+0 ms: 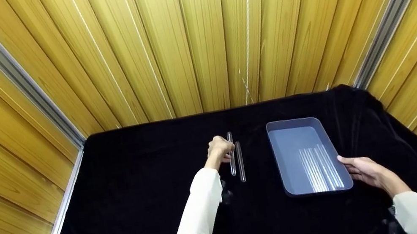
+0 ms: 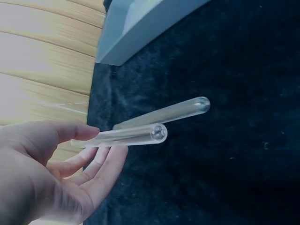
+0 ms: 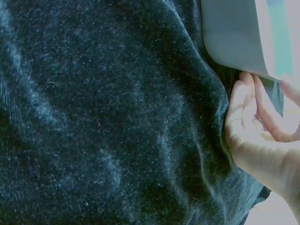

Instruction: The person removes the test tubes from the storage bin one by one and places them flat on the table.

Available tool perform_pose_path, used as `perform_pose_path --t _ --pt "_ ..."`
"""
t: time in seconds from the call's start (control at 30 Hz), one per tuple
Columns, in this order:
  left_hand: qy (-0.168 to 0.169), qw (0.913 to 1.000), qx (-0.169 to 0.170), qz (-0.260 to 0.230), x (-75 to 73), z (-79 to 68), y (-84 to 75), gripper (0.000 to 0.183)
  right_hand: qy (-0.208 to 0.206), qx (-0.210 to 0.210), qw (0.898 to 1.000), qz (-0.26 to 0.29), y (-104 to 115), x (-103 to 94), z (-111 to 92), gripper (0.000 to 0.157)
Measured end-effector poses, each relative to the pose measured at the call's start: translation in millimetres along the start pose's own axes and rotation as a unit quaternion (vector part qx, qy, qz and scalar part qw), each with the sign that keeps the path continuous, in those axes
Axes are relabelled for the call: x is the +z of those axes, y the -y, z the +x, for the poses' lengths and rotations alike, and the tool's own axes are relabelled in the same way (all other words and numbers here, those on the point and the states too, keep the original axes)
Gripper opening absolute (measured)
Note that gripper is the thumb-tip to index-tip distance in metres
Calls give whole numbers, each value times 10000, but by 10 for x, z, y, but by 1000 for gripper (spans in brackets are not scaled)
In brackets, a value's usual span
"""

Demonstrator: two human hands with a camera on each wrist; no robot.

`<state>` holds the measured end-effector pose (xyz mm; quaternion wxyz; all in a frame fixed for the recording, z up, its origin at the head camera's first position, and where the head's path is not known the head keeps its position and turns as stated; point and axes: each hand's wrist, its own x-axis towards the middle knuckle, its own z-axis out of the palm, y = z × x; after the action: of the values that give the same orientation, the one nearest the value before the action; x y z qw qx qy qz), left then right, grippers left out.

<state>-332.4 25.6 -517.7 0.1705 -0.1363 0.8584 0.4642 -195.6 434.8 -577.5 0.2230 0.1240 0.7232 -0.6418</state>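
Observation:
In the head view my left hand [image 1: 220, 148] is over the middle of the black cloth. It pinches a clear glass test tube [image 2: 133, 136] between thumb and fingers, rounded end pointing out of the grip. A second test tube [image 1: 240, 162] lies on the cloth just to the right of the held one. My right hand [image 1: 366, 171] holds the right side of a blue-grey rectangular tray [image 1: 289, 188], thumb at the rim and the other fingers against the outer wall. Light reflects in streaks off the tray floor.
Black velvety cloth [image 1: 144, 214] covers the table, with folds at the right. Yellow wood-look panels [image 1: 208, 40] stand behind and at both sides, joined by metal corner strips [image 1: 19, 77].

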Motion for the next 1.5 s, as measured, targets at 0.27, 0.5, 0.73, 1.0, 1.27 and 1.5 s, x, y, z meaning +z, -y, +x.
perform_pose_path --t 0.27,0.5,0.73,1.0,1.27,1.5 --pt "-186 9984 16 525 187 15 196 10 -122 37 9999 82 -41 30 -16 62" --pt "-385 9967 -98 702 282 40 376 13 -63 -14 10000 -39 -72 115 17 60" --pt "-437 9963 69 739 303 12 331 7 -140 4 9999 -24 -34 92 8 66" --pt "-361 9955 28 871 344 86 268 4 -192 -19 9998 52 -18 67 1 59" --pt "-312 9957 50 874 375 146 239 9 -257 -26 9997 20 -12 50 -14 62" --pt "-789 9877 368 1296 529 600 277 5 -254 -42 9997 -1 4 45 -16 63"
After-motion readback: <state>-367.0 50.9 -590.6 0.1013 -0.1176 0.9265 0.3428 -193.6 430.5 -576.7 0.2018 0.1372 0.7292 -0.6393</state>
